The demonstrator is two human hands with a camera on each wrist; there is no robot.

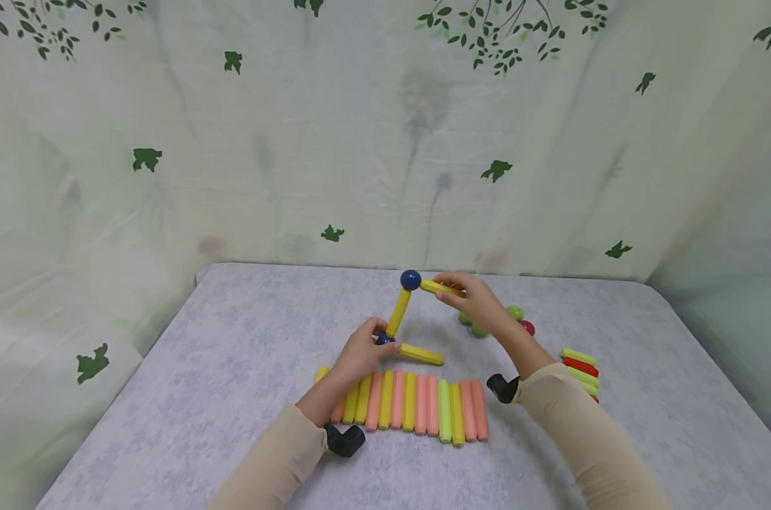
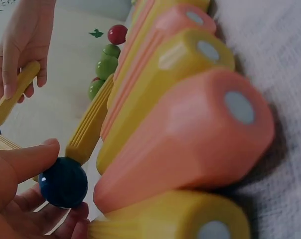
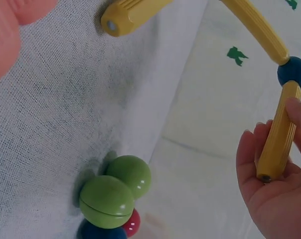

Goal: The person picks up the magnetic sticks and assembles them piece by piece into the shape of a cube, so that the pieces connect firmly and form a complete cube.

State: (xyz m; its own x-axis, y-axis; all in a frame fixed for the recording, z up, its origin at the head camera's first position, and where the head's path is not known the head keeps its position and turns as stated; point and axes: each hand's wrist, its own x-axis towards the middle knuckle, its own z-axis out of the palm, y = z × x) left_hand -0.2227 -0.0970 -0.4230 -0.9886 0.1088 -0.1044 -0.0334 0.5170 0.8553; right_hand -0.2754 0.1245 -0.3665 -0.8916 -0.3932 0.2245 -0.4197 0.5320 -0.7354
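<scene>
My left hand (image 1: 362, 348) grips a dark blue magnetic ball (image 2: 64, 182) low over the table. From that ball one yellow magnetic rod (image 1: 421, 353) reaches right along the tabletop, and another yellow rod (image 1: 398, 312) slants upward. At the top of the slanting rod sits a second blue ball (image 1: 410, 280). A third yellow rod (image 3: 278, 134) sticks out from this upper ball, its free end pinched between the thumb and fingers of my right hand (image 1: 473, 300). Together the pieces form an open zigzag.
In front lies a row of pink, yellow and lime rods (image 1: 420, 404), partly behind my left forearm. Green balls (image 3: 106, 200) and a red ball (image 1: 527, 327) stand beyond my right wrist. Lime and red rods (image 1: 579, 365) are stacked at the right. A cloth backdrop (image 1: 360, 142) rises behind the table.
</scene>
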